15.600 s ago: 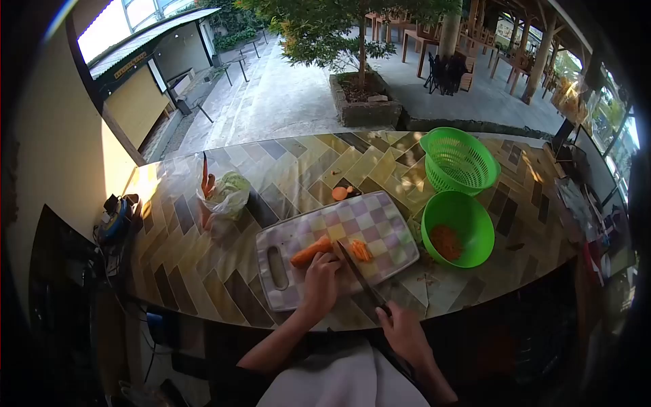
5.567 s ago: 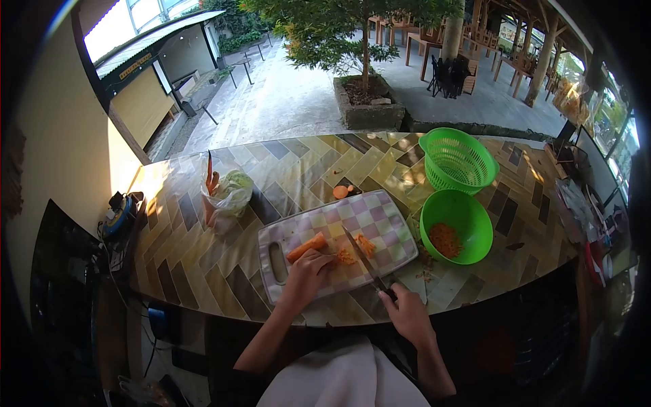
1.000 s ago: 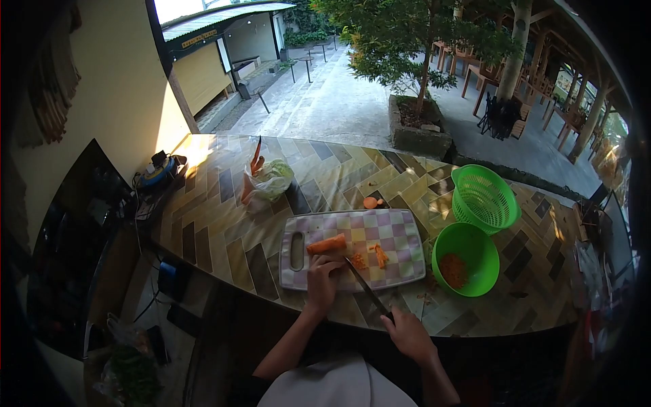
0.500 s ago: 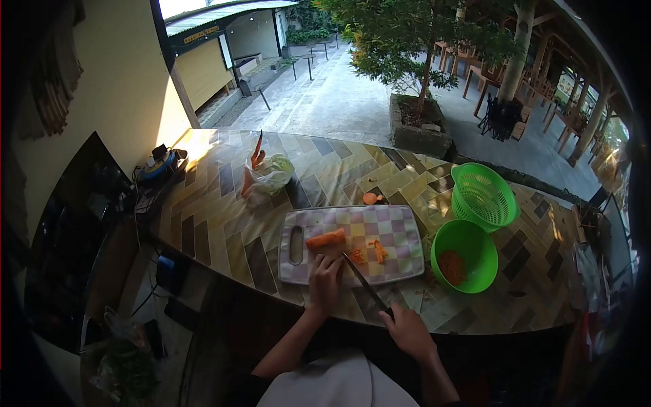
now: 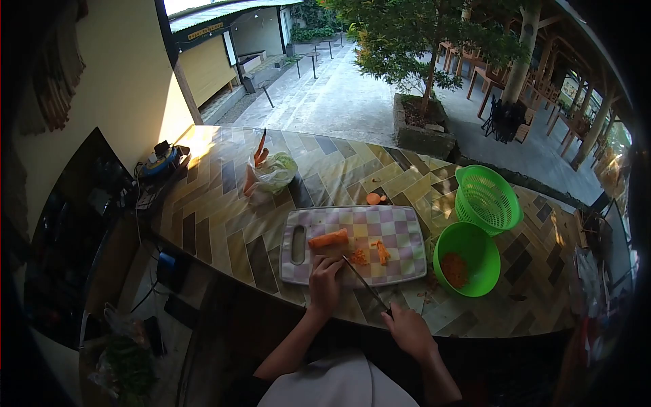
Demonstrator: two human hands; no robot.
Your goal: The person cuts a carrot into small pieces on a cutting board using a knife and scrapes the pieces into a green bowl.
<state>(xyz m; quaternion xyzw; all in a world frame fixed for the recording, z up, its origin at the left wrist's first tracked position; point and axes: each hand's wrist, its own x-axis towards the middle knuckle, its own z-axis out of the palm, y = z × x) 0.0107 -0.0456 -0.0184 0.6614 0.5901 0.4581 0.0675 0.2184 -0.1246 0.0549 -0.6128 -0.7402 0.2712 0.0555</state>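
Partly, the right hand (image 5: 410, 332) hides the knife (image 5: 367, 285).

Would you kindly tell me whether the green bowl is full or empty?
Partly filled: orange pieces lie in the bowl, with much of its inside bare.

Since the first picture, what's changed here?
The view swung left. A pile of diced orange carrot bits has appeared on the pale purple-checked rectangular board. The left hand moved off the orange carrot piece to its near side. Unchanged: the right hand grips the long, dark-handled knife; the round green plastic bowl stays beside the board.
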